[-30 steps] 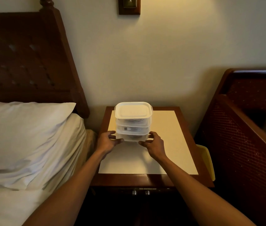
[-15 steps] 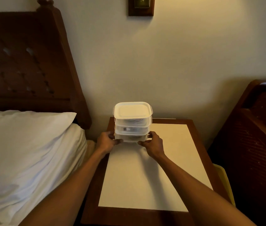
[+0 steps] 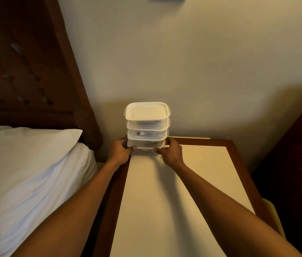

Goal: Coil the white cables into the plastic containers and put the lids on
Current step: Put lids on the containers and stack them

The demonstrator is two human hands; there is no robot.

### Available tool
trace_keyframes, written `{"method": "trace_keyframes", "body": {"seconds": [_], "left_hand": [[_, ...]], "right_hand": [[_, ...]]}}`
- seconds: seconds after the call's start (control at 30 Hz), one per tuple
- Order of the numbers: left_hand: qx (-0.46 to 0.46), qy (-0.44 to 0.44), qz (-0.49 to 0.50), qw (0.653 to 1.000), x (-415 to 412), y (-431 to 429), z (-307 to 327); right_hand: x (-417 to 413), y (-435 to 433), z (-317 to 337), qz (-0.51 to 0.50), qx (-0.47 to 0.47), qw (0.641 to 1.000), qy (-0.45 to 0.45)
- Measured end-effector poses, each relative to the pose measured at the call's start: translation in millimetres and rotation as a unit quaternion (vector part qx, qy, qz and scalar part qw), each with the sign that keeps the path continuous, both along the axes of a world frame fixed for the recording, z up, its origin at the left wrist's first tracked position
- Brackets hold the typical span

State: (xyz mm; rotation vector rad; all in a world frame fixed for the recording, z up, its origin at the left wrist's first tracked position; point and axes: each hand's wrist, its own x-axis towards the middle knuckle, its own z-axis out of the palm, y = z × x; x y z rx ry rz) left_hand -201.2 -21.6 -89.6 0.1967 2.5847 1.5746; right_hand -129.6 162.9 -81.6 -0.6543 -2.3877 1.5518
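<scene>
A: Where are the plastic containers (image 3: 147,130)?
B: Three of them make one stack at the far left corner of the bedside table (image 3: 202,182). I cannot tell if the stack touches the table top. The top lid (image 3: 147,111) is on.
A: And the white cables (image 3: 149,124)?
B: They are coiled inside, visible through the clear walls.
A: And the hands?
B: The left hand (image 3: 120,151) grips the bottom container from the table's left side, the right hand (image 3: 170,152) from the other side, with curled fingers. A pillow (image 3: 26,154) lies left of the table
</scene>
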Motion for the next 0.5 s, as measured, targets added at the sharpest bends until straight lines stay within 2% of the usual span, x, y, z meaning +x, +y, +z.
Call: {"method": "trace_keyframes", "body": {"seconds": [0.17,0.5], "left_hand": [[-0.019,0.008,-0.005,1.0,-4.9,-0.7,1.5],[-0.171,0.009,-0.003,0.985,25.4,-2.7,38.1]], "right_hand": [[-2.4,-0.8,-1.6,0.001,0.008,1.0,0.004],[39.1,-7.8,36.7,0.036,0.027,0.998,-0.039]]}}
